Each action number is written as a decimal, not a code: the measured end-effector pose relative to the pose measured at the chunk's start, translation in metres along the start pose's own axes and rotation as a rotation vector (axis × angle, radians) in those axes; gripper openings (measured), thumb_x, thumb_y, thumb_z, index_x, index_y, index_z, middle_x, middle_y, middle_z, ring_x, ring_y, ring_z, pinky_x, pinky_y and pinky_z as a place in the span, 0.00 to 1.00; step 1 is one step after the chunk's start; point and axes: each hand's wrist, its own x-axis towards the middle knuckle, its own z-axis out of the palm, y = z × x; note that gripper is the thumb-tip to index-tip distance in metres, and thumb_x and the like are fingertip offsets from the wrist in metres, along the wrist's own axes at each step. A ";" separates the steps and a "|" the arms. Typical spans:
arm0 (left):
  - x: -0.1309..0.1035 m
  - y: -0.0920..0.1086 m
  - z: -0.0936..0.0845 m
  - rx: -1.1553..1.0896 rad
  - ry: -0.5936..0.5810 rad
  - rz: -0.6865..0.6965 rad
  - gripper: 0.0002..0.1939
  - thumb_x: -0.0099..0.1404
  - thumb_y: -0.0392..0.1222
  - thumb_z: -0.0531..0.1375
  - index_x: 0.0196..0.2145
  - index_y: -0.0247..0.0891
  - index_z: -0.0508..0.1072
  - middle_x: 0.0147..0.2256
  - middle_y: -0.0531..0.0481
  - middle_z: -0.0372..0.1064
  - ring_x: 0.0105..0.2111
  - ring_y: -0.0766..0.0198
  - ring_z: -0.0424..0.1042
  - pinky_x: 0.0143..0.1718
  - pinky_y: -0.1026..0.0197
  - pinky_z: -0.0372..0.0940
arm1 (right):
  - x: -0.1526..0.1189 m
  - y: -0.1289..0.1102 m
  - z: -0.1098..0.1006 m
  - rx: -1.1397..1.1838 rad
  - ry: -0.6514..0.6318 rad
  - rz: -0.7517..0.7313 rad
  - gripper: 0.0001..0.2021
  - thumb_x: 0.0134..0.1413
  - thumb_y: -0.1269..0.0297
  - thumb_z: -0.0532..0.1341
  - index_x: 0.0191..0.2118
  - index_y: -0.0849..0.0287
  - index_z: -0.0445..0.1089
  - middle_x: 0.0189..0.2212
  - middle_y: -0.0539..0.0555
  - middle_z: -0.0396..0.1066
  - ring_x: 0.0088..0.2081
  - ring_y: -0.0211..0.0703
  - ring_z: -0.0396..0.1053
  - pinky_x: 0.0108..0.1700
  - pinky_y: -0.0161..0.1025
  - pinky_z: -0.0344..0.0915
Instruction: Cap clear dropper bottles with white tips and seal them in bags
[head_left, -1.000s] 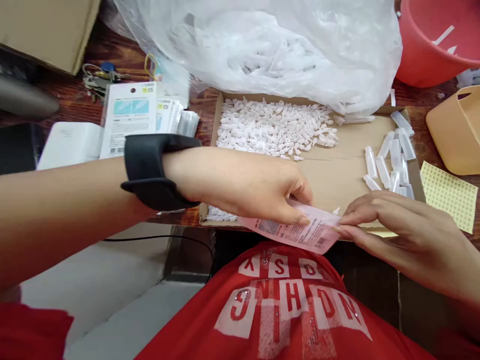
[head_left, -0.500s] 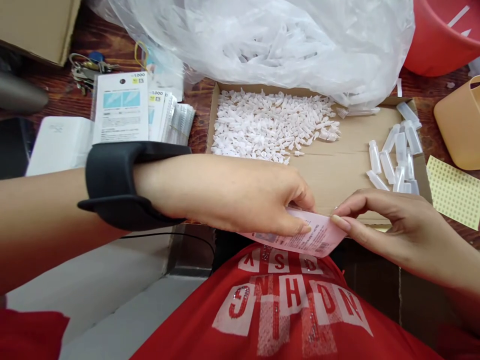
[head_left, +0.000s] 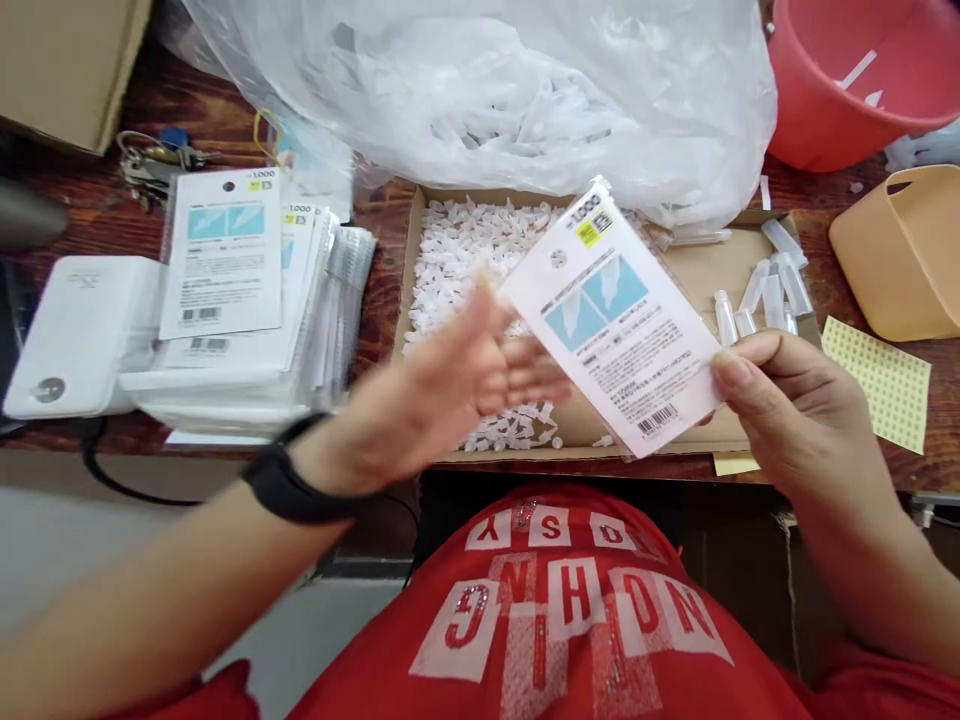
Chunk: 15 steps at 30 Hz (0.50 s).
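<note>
My right hand point(head_left: 795, 410) pinches a white printed card packet point(head_left: 619, 330) by its lower right corner, thumb on the face. The packet is tilted, with a barcode, two blue pictures and a hang hole showing. Beside its left edge is my left hand point(head_left: 480, 380), blurred, its fingers stretched out and holding nothing. Behind both hands, small white plastic nozzle tips point(head_left: 465, 240) are heaped in a shallow cardboard tray point(head_left: 592, 432). Clear plastic bottles point(head_left: 772, 290) lie at the tray's right end, partly hidden by my right hand.
Similar card packets point(head_left: 225, 270) are stacked at left next to a white power bank point(head_left: 82, 330) and keys point(head_left: 157, 160). A large plastic bag point(head_left: 495, 90) bulges behind the tray. A red bucket point(head_left: 817, 110), tan container point(head_left: 900, 250) and yellow sticker sheet point(head_left: 877, 385) are at right.
The packet has come up from my lap over the tray, its face turned to view. My left hand has let go of it and moved left with fingers extended; the right keeps hold.
</note>
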 end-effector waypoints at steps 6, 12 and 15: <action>-0.001 -0.059 0.047 -0.139 -0.023 -0.079 0.15 0.73 0.47 0.68 0.52 0.36 0.84 0.49 0.44 0.85 0.52 0.57 0.83 0.58 0.60 0.75 | -0.005 0.020 0.024 0.034 0.115 -0.136 0.09 0.67 0.55 0.70 0.35 0.52 0.76 0.30 0.47 0.75 0.30 0.35 0.71 0.33 0.34 0.71; -0.011 -0.058 0.040 0.105 -0.058 -0.073 0.14 0.76 0.48 0.64 0.46 0.38 0.88 0.47 0.50 0.86 0.47 0.62 0.84 0.54 0.65 0.76 | -0.013 0.027 0.026 0.274 0.036 0.073 0.13 0.65 0.54 0.70 0.32 0.54 0.72 0.27 0.46 0.70 0.30 0.35 0.68 0.34 0.32 0.68; -0.021 -0.061 0.037 0.337 -0.060 0.063 0.14 0.78 0.46 0.61 0.51 0.41 0.86 0.52 0.52 0.84 0.56 0.59 0.81 0.66 0.59 0.69 | -0.019 0.031 0.028 0.467 -0.092 0.310 0.19 0.63 0.50 0.71 0.29 0.55 0.68 0.23 0.45 0.68 0.25 0.34 0.65 0.29 0.32 0.66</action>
